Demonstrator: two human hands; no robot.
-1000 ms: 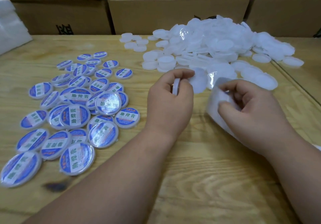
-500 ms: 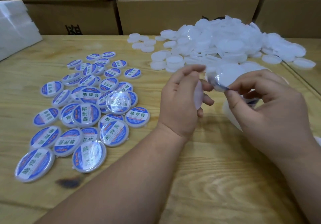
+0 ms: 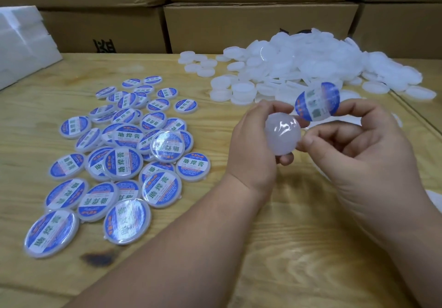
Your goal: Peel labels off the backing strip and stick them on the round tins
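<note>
Stacked cardboard cartons [image 3: 260,25] wall off the far side of a pale wooden worktop [image 3: 275,248] where a person labels round tins by hand. At centre, the left hand [image 3: 256,149] grips a bare white tin [image 3: 283,135] by its rim, fingers curled round it and its glossy face turned up, held above the worktop. Just beside it, up and to the right, a blue-and-white round label [image 3: 317,102] is pinched at its edge by the fingers of the right hand [image 3: 363,161]; it hangs free of any backing and does not yet lie on the tin, though the two edges nearly meet. To the left, a spread of finished tins with blue labels [image 3: 124,154] overlaps across the worktop, dozens by the look of it. Far and to the right, a much larger heap of unlabelled white tins [image 3: 311,68] waits, suggesting well under half the job is done. A white foam block [image 3: 21,44] sits at far left.
</note>
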